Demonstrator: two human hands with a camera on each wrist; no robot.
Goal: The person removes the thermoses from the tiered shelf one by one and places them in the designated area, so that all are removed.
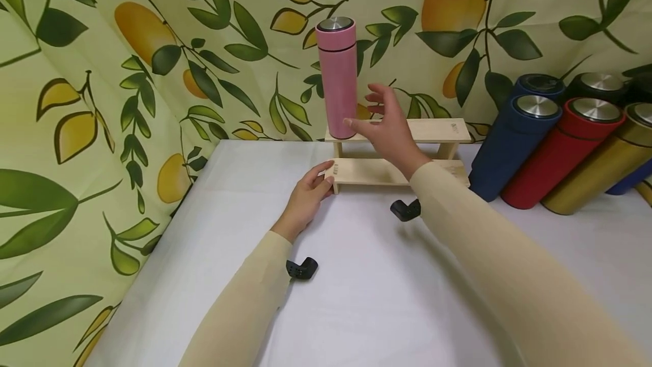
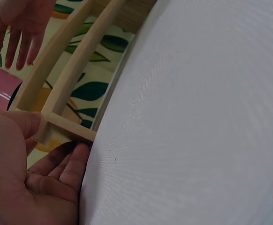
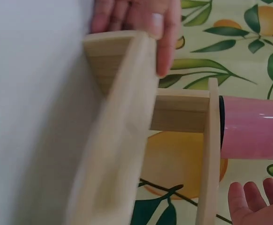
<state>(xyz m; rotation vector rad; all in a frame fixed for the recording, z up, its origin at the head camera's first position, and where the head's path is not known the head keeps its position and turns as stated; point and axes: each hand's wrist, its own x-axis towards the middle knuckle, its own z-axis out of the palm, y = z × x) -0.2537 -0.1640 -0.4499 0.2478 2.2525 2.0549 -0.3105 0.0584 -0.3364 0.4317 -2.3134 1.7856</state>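
A pink thermos flask (image 1: 338, 81) with a steel-topped lid stands upright on the left end of the upper step of a two-step wooden stand (image 1: 372, 172). My left hand (image 1: 304, 200) pinches the left end of the lower step, thumb on top and fingers at its outer side, as the left wrist view shows. Just right of the flask's base, my right hand (image 1: 392, 132) is held over the stand with fingers spread and loosely bent. In the right wrist view its fingertips (image 3: 254, 196) are apart from the pink flask (image 3: 254, 127), with nothing in them.
Right of the stand, several flasks stand close together, among them a blue one (image 1: 515, 149), a red one (image 1: 562, 153) and a gold one (image 1: 601, 157). A white-covered table (image 1: 356, 293) lies below. Leaf-and-fruit patterned cloth (image 1: 214, 61) hangs behind and at left.
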